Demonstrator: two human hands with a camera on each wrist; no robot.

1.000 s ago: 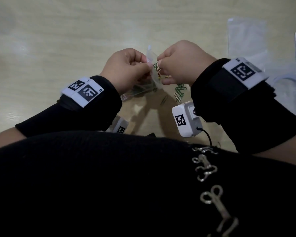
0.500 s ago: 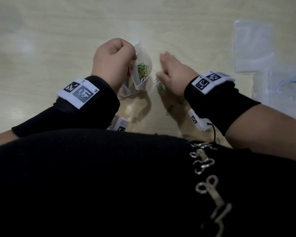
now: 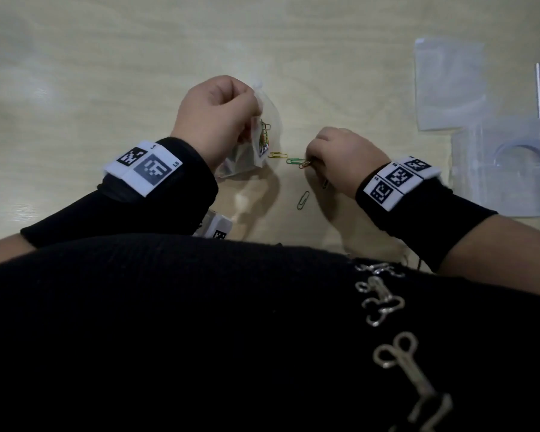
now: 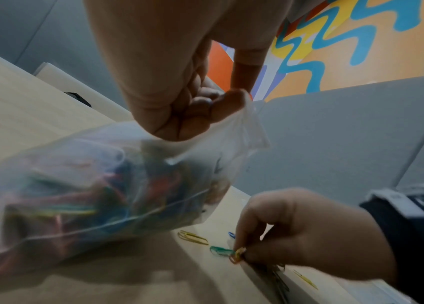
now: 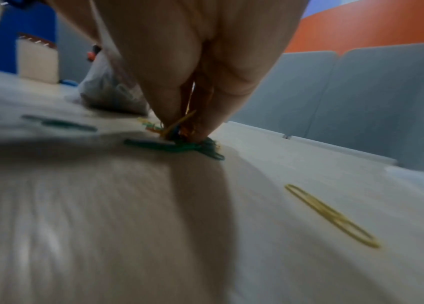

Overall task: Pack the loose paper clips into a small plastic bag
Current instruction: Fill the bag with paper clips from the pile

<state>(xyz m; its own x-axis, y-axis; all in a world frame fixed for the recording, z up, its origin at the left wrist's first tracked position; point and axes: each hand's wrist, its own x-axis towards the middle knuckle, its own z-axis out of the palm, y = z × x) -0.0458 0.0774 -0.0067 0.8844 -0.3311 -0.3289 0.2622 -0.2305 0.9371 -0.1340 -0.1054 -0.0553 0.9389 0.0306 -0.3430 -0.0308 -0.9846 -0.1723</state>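
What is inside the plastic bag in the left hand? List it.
The plastic bag, pinched at its rim by the left hand, holds a heap of coloured paper clips: green, yellow, blue, red. The film blurs them, so the count and the lowest clips stay hidden.

The left hand [image 3: 217,115] is raised above the table, fingers curled, pinching the top edge of the plastic bag [image 4: 96,191]; the right hand [image 3: 340,159] is lowered, knuckles up, fingertips [image 5: 172,117] bunched and pinching paper clips [image 4: 237,255]; both wrists wear black sleeves.
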